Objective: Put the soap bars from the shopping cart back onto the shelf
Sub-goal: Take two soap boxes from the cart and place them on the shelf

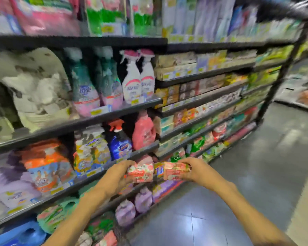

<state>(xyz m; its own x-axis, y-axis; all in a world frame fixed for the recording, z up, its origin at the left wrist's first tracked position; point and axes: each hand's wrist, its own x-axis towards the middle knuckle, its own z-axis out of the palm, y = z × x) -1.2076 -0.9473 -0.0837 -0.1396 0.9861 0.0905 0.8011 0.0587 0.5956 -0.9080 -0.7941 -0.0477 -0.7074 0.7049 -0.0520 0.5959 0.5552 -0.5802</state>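
Both forearms reach forward from the bottom edge, bare, toward the shelving. Left hand [120, 173] is clamped on a pink soap bar [141, 173], fingers over its top and thumb under. Right hand [192, 170] grips a second bar [174, 170] the same way, tilted a little. These two bars are held side by side with a small gap between them, in the air in front of a dark shelf [146, 147] edge. Behind them stand a blue spray bottle [120, 142] and a pink jug [144, 131]. To the right, narrower shelves carry rows of boxed soap [203, 89]. Grey floor [256, 166] runs along the aisle. Everything is blurred, so labels cannot be read.
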